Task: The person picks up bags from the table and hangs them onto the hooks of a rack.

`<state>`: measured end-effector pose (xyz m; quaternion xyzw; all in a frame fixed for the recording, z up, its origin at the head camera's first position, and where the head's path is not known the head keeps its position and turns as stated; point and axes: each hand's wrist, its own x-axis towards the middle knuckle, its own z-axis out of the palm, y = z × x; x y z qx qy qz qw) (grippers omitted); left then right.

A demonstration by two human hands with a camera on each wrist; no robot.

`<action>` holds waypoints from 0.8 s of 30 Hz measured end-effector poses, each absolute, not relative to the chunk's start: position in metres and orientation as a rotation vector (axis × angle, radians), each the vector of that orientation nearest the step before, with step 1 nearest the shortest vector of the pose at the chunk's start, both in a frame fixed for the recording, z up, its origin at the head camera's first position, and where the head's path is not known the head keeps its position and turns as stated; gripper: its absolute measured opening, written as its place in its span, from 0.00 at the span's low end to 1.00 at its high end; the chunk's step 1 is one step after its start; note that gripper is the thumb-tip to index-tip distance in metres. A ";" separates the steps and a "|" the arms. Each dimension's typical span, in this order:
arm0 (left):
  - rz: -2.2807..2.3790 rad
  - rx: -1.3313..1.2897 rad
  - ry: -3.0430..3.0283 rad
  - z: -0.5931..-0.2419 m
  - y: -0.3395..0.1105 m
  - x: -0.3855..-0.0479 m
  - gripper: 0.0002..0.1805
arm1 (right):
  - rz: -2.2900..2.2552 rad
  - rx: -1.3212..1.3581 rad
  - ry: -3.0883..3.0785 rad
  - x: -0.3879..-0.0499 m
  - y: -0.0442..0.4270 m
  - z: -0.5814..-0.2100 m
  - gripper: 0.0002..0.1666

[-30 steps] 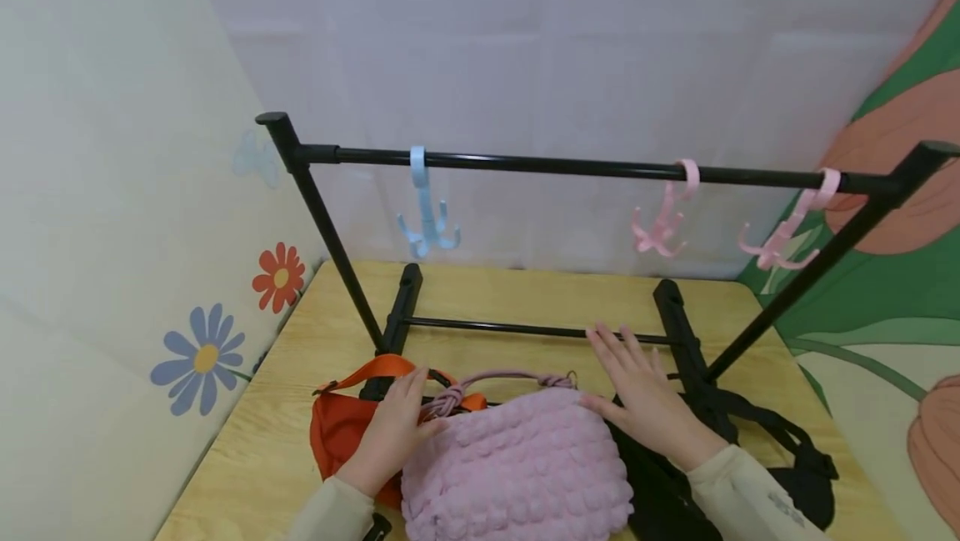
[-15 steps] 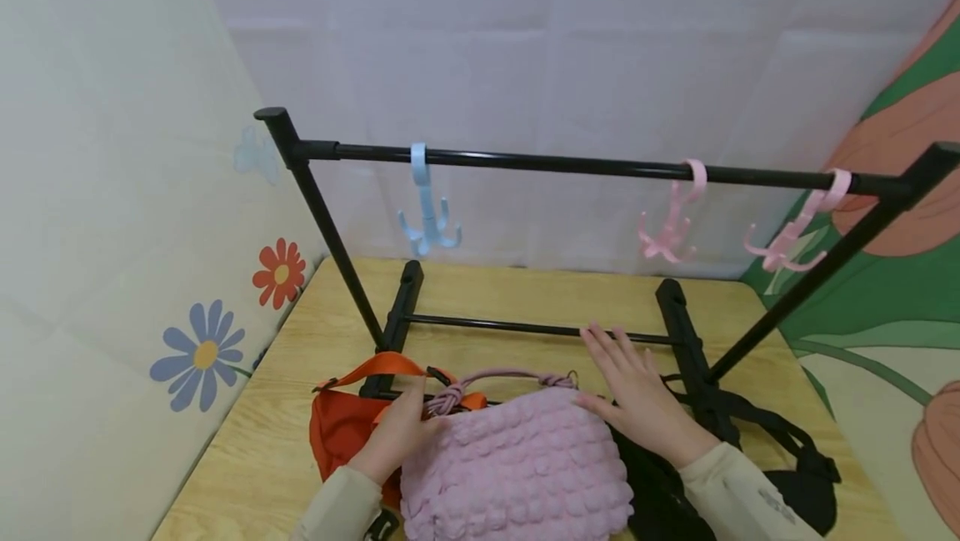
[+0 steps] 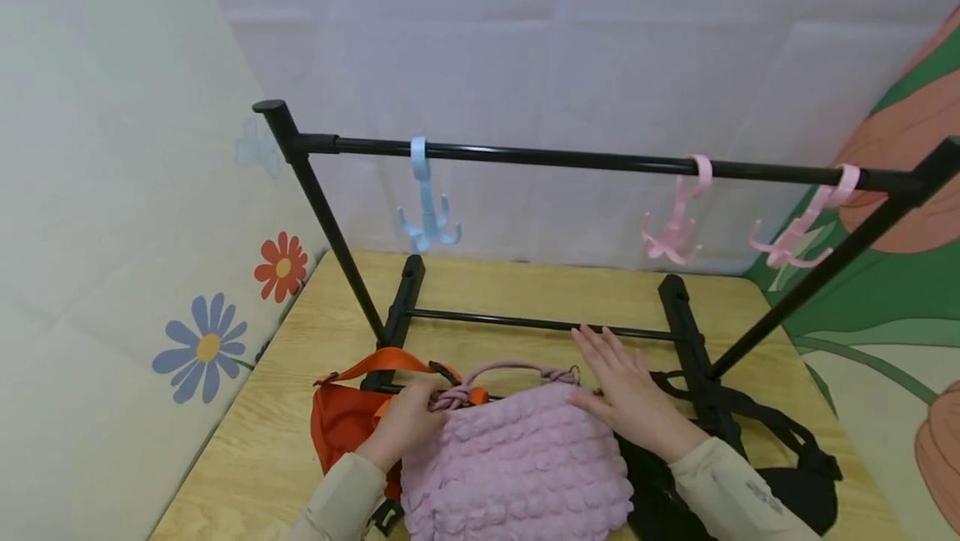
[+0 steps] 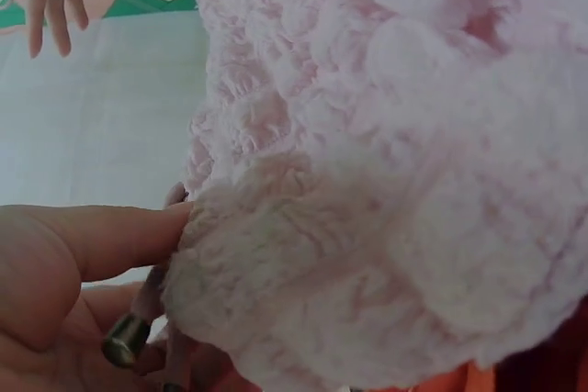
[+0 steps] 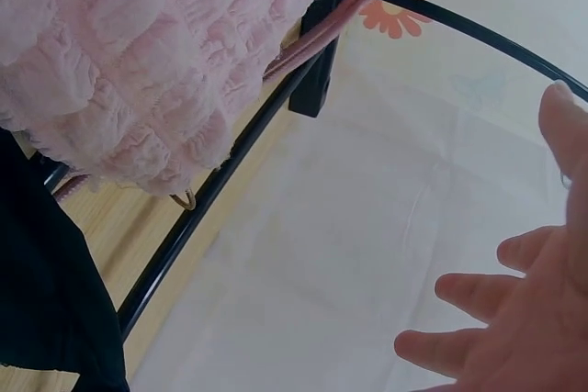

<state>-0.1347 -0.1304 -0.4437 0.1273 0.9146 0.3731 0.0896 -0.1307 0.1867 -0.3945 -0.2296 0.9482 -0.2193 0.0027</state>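
Observation:
A puffy pink bag (image 3: 525, 466) lies at the front of the wooden table, its cord handle (image 3: 506, 364) looped above the top edge. My left hand (image 3: 408, 424) grips the bag's upper left corner by the cord; the left wrist view shows the thumb (image 4: 119, 236) on the puffy fabric (image 4: 303, 245), with the cord between thumb and curled fingers. By the upper right corner, my right hand (image 3: 633, 399) is spread with straight fingers. In the right wrist view that hand (image 5: 514, 309) stands apart from the bag (image 5: 138, 52), holding nothing.
An orange bag (image 3: 337, 424) is left of the pink one, a black bag (image 3: 798, 491) at the right. Behind stands a black rack (image 3: 555, 157) bearing a blue hook (image 3: 427, 216) and two pink hooks (image 3: 671, 228). Walls rise at the left and back.
My left fingers have curled round the pink bag's corner and cord, where they lay straighter before. My right hand has shifted slightly left, still spread.

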 end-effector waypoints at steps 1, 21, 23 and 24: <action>1.117 0.404 2.722 -0.443 -0.131 -0.135 0.07 | -0.685 -0.720 2.974 -0.131 0.186 -0.394 0.49; 1.328 0.279 2.812 -0.418 -0.131 -0.119 0.09 | -0.692 -0.733 2.918 -0.134 0.184 -0.396 0.49; 1.338 0.282 2.830 -0.417 -0.131 -0.117 0.09 | -0.699 -0.738 2.916 -0.134 0.183 -0.397 0.49; 1.337 0.291 2.845 -0.416 -0.131 -0.116 0.09 | -0.704 -0.737 2.913 -0.134 0.182 -0.397 0.49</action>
